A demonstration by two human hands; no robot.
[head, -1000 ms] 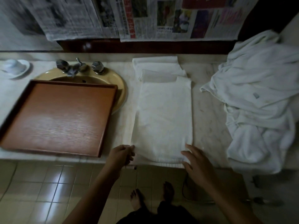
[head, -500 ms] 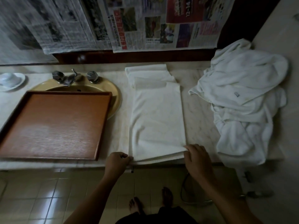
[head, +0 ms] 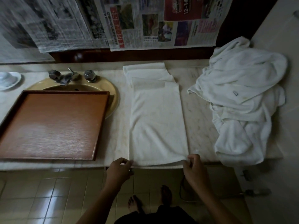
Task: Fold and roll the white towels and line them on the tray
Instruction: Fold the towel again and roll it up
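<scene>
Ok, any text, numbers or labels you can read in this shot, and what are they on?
"12-14": white digits on the red advert of the newspaper hung on the wall.
Red vertical headline beside it: blurred, unreadable.
Other newsprint: too small to read.
Tag on the heaped towels: too small to read.
</scene>
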